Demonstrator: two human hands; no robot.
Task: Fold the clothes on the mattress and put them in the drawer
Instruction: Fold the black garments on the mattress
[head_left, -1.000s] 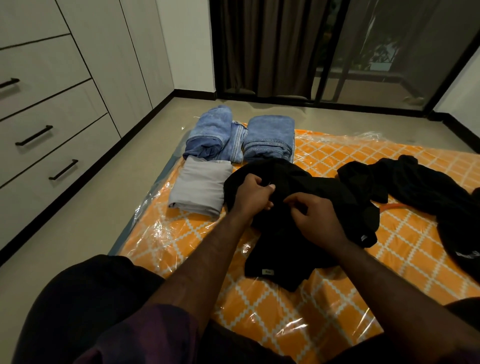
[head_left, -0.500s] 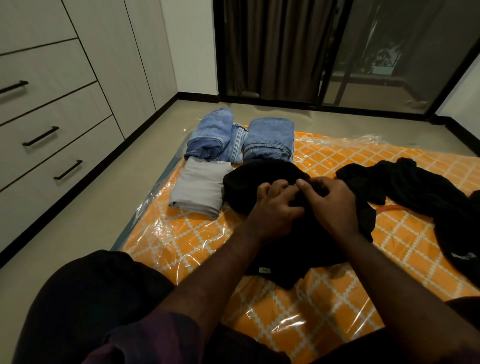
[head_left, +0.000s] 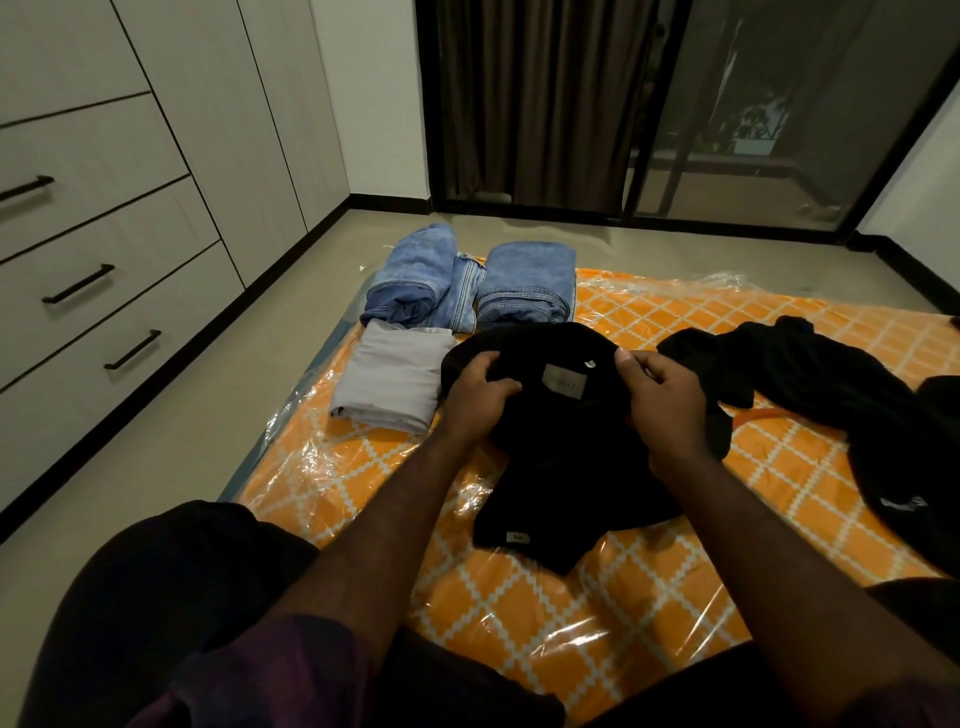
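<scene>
A person is sitting at the near edge of an orange lattice-patterned mattress (head_left: 613, 587) that is lying on the floor, wrapped in clear plastic. Both hands are reaching forward over a black garment (head_left: 563, 467) spread at the middle of the mattress. The left hand (head_left: 480, 397) is grasping the garment's upper left edge, fingers curled over the fabric and thumb underneath. The right hand (head_left: 662, 392) is gripping the upper right edge in the same manner, fingertips pinching the cloth. Between the two hands a pale rectangular label (head_left: 564, 381) is showing on the fabric, with a small white tag (head_left: 589, 364) just above it. A second small tag (head_left: 516, 537) is sitting near the garment's lower left corner. Just left of the black garment, a folded grey garment (head_left: 389, 387) is lying flat, touching or nearly touching it. Behind these, at the far edge of the mattress, three folded pairs of blue jeans are sitting side by side: a left pair (head_left: 410, 278), a narrow lighter middle pair (head_left: 465, 299), and a right pair (head_left: 530, 283). To the right, an unfolded heap of black clothing (head_left: 810, 384) is sprawling across the mattress. Along the left wall, a white unit with closed drawers (head_left: 104, 291) and black bar handles is standing well apart from the mattress.
</scene>
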